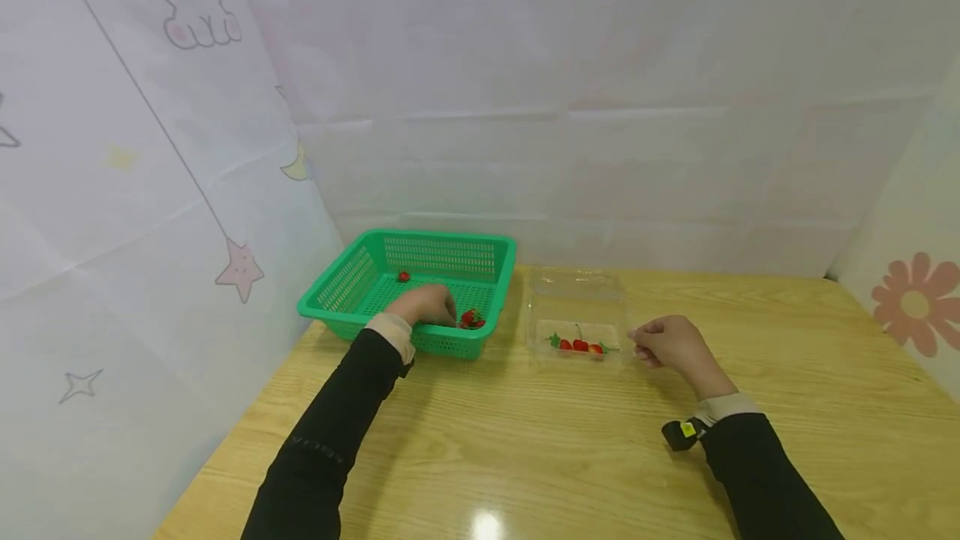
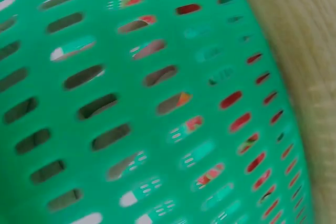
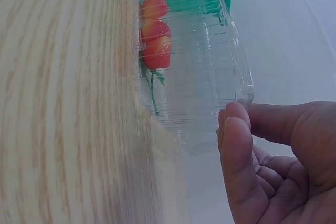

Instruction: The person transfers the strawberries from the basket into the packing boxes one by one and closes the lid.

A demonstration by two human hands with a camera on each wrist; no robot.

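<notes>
My left hand (image 1: 431,304) reaches down over the near wall of a green plastic basket (image 1: 442,237). Its fingertips are hidden behind the rim, close to several red strawberries (image 1: 470,317) in the basket's near right corner. In the left wrist view the slotted basket wall (image 2: 131,93) blocks the hand, with red fruit glimpsed through the slots. On the right, my right hand (image 1: 671,346) pinches the edge of a clear plastic box (image 3: 205,72) between thumb and forefinger. Three strawberries (image 3: 157,52) with green stems lie in a row inside that box.
Another strawberry (image 1: 403,276) lies at the far side of the basket floor. Basket and box stand side by side on a wooden table (image 1: 525,440). A pale cloth (image 1: 562,148) hangs behind the table, and a printed cloth (image 1: 150,273) covers the left side.
</notes>
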